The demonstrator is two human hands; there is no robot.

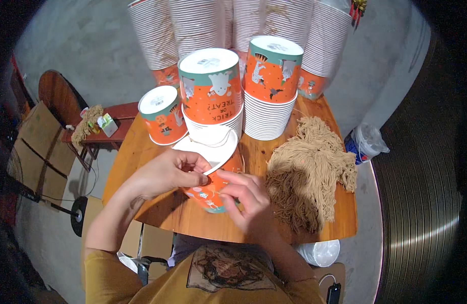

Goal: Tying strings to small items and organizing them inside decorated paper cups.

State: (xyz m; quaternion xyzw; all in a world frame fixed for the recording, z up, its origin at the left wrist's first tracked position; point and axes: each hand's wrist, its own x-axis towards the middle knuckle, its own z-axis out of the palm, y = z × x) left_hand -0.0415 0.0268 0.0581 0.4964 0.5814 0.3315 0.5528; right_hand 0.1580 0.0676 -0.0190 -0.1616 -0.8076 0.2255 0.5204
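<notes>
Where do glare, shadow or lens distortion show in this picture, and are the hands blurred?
Head view: fisheye bends the dark, ridged metal shutter and blackens the corners; head view: a glare streak crosses that shutter; head view: shadow darkens the lower left of the tan yarn pile; head view: the bare left hand and right hand look fairly sharp.

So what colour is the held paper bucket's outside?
The paper bucket is mostly orange outside, with a green base band; the head view shows it best.
</notes>
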